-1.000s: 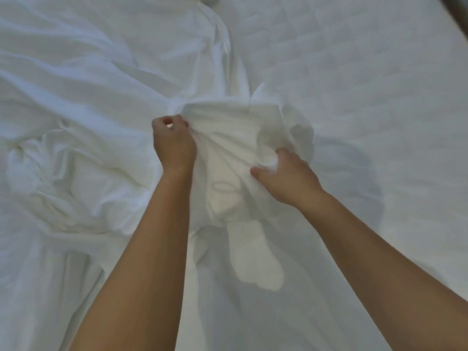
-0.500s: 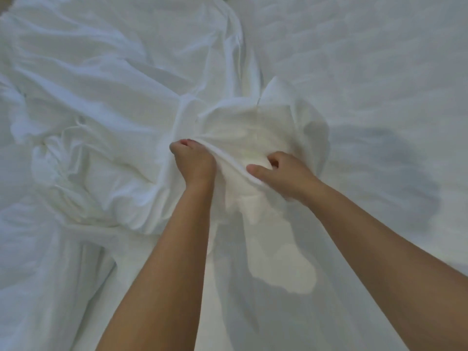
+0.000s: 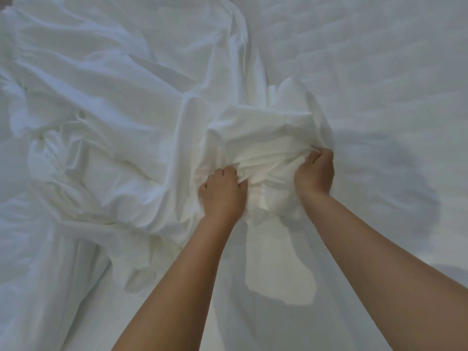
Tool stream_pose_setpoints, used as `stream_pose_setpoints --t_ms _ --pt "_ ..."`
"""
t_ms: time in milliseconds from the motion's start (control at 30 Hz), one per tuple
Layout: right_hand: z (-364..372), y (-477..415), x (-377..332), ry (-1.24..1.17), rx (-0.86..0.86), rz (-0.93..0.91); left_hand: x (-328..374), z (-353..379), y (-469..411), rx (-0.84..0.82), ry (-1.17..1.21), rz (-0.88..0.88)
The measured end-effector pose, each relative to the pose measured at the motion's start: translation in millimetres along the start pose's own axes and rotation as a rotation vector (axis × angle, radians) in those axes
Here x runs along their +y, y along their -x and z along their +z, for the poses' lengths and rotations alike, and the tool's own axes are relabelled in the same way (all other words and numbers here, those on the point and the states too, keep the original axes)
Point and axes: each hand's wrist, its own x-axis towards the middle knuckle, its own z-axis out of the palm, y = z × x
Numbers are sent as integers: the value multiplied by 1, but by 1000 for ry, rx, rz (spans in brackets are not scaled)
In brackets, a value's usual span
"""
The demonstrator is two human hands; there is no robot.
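Observation:
A large white sheet (image 3: 114, 110) lies crumpled over the left and middle of the bed. A bunched part of it (image 3: 266, 133) rises in the centre. My left hand (image 3: 222, 192) grips a fold of that bunch from below, fingers curled into the cloth. My right hand (image 3: 315, 173) grips the bunch's right side, fingers tucked into the folds. Both forearms reach in from the bottom edge, and more of the sheet hangs down between them.
A white quilted mattress (image 3: 374, 72) shows bare on the right, with a grey shadow beside my right hand. A tight knot of wrinkled sheet (image 3: 58, 158) lies at the left.
Both hands have gathered more cloth. My left hand moved lower and dug into the folds; my right hand shifted right and closed on the bunch's side. The raised bunch is more crumpled.

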Motion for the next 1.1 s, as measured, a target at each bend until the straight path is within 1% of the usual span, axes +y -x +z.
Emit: stream_pose_setpoints --t_ms 33,67,133,200,233,300,400,500,567,633,700,733,767,800,833,867,900,933,1033,1100 --pt "1 -2 2 7 -13 -2 2 0 -3 38 15 3" --pt "3 -2 4 8 -77 -4 3 -1 -5 66 50 -2" --pt "9 4 8 19 -300 -16 5 -1 -9 77 150 -17" --pt "13 11 9 99 -527 -50 6 -1 -12 43 263 -10" --pt "15 12 8 123 -610 -76 5 0 -13 37 287 22" --pt "15 13 1 142 -717 -115 -4 -7 -18 62 300 62" --pt "8 12 -11 139 -760 -121 -39 -29 -32 186 203 82" --pt "-4 10 -11 -17 -882 4 -66 -47 -35 226 70 116" --pt "-7 11 -7 -118 -929 34 -64 -53 -28 233 10 134" --pt "-10 12 -6 -267 -921 59 -52 -53 -12 357 -53 243" --pt "-13 14 -8 -398 -882 50 -33 -52 9 564 16 376" --pt "-15 14 -8 -440 -856 33 -22 -52 19 572 118 398" --pt "-16 13 -7 -483 -823 20 -12 -52 25 469 257 365" --pt "-18 14 -5 -527 -796 17 -3 -51 29 296 394 271" --pt "-19 16 -4 -576 -779 26 3 -46 31 114 470 174" --pt "-20 18 -5 -627 -773 50 6 -41 33 -9 442 124" --pt "-21 20 -5 -669 -775 84 8 -36 34 -62 378 143" --pt "-21 21 -5 -704 -781 129 9 -31 36 -80 329 169" --pt "-21 23 -9 -810 -812 282 7 -24 33 -39 232 197" --pt "-19 26 -7 -771 -799 277 4 -20 31 -53 197 255"
